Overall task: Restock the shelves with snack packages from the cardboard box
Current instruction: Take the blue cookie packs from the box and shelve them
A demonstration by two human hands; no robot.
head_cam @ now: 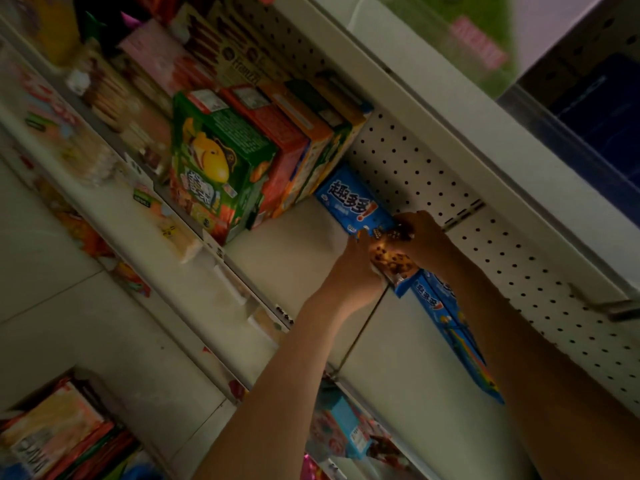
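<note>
A blue cookie package (353, 206) with white lettering and chocolate-chip cookies printed at its near end sits at the back of the white shelf (298, 258). Its far end touches a row of upright snack boxes (242, 157). The left grip (349, 268) and right grip (422, 237) hold its near end. A second blue package (450, 327) lies just beside it, in line along the back.

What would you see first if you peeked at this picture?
You'd see the left hand and the right hand gripping a bright blue cookie pack at the back of the shelf, against the white pegboard. Next you'd notice the big green box with a yellow cartoon figure, at the shelf's front edge, at the end of a row of colourful boxes.
</note>
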